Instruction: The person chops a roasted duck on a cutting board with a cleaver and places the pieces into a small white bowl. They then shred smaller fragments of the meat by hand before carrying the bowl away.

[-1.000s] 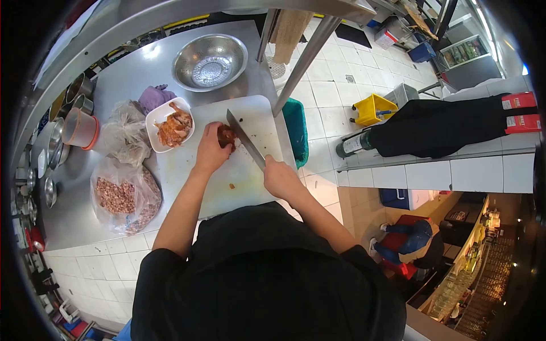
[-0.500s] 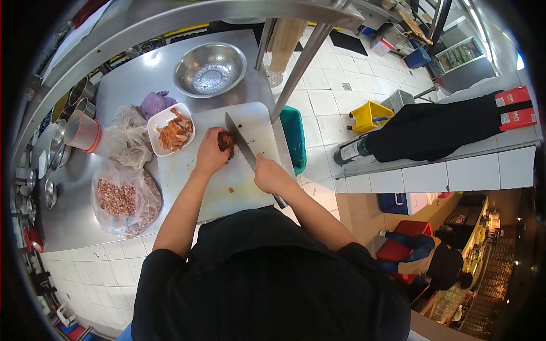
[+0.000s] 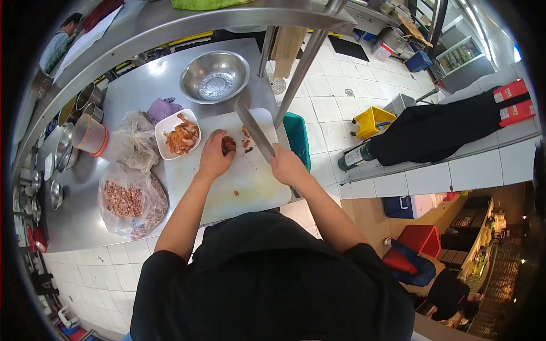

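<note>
On the white cutting board [image 3: 227, 196], my left hand [image 3: 214, 156] is closed around a dark brown piece of meat [image 3: 228, 146]. My right hand [image 3: 286, 165] grips the handle of a wide cleaver [image 3: 254, 131], its blade angled up and away over the board's right side. Several small cut pieces [image 3: 246, 142] lie between the meat and the blade. A smaller scrap [image 3: 236, 193] rests nearer to me. Beside the board's left edge, a white dish [image 3: 163, 132] holds browned chopped meat [image 3: 182, 138].
A metal bowl [image 3: 215, 78] stands behind the board. To the left are a bag of diced meat [image 3: 126, 202], another plastic bag [image 3: 135, 139], a purple cloth [image 3: 163, 109] and a plastic tub [image 3: 89, 134]. A green-lined bin [image 3: 297, 139] stands right. Other people are farther off.
The cleaver has shifted right, away from the meat. More cut pieces now lie beside the meat. My left hand still holds it, and the camera view has shifted slightly.
</note>
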### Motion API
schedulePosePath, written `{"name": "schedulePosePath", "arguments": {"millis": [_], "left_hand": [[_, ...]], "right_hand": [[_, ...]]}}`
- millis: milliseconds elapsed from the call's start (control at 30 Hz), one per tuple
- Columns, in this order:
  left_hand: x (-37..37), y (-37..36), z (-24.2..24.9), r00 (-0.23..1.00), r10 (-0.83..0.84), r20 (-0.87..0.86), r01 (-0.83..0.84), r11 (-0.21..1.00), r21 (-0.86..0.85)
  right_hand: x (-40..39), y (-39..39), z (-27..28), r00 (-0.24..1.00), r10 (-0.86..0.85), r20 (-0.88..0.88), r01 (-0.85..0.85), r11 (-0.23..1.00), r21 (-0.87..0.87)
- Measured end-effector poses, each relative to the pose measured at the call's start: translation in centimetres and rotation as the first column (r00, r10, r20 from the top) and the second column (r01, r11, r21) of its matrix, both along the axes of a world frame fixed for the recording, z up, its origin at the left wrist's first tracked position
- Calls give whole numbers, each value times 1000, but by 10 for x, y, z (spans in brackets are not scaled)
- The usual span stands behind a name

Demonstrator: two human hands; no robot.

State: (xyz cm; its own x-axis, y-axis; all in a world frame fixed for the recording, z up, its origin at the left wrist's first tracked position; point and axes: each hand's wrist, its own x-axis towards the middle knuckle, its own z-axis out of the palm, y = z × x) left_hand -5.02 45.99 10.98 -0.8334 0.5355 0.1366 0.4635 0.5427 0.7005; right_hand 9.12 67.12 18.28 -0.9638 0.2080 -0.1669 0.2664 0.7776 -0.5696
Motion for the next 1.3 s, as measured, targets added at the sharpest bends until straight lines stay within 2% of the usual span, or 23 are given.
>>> {"name": "schedulePosePath", "arguments": {"millis": [67,133,167,233,267,333,367,433,567,633,733,800,833,933,1000,1167,1233,1267,1300], "left_hand": [[2,3,2,994,86,-62,-87,996,-17],[-5,1,-10,1000,3,0,-3,996,-91],[-12,-2,-13,1000,12,4,-12,996,-88],[-20,-8,-14,966,-187,-179,158,974,-164],[-22,-11,-15,969,-176,-171,149,975,-163],[-27,-19,-4,973,-172,-155,183,981,58],[-23,-21,1,974,-167,-151,177,983,56],[-9,-23,4,992,86,-91,-83,996,40],[8,-15,0,999,46,-16,-45,999,28],[14,-6,1,992,80,-92,-79,997,18],[13,-3,0,991,116,-67,-116,993,12],[10,-4,-3,992,107,-67,-106,994,25],[10,-4,-4,993,92,-69,-89,995,37],[8,-2,-3,994,102,-45,-103,995,0],[6,-2,-3,995,94,-38,-94,996,7],[4,-7,-3,998,69,-17,-68,998,16],[0,-10,5,992,92,86,-99,992,74],[-4,-9,9,992,89,85,-95,993,74],[-10,-4,14,989,148,10,-147,975,168]], "right_hand": [[12,4,2,999,30,11,-30,999,10],[27,2,4,998,59,29,-60,998,16],[33,1,5,996,68,57,-70,997,21],[45,0,8,992,86,96,-89,996,28],[50,-1,8,988,92,120,-96,995,25],[51,-5,12,984,105,143,-108,994,18],[51,-7,15,981,113,160,-118,993,21],[48,-13,20,976,123,180,-129,991,20],[28,-31,4,971,119,207,-134,989,58],[23,-32,2,974,131,185,-145,987,65],[29,-33,23,969,129,209,-143,988,53],[34,-33,56,912,125,390,-145,989,22],[32,-33,54,910,127,395,-147,989,21],[21,-40,32,910,132,394,-140,990,-7],[8,-47,12,957,110,269,-115,993,1],[11,-46,2,960,118,253,-123,992,7],[13,-49,8,956,110,271,-120,993,21],[15,-50,12,942,100,320,-111,994,17],[16,-52,15,924,90,371,-102,995,13]]}}
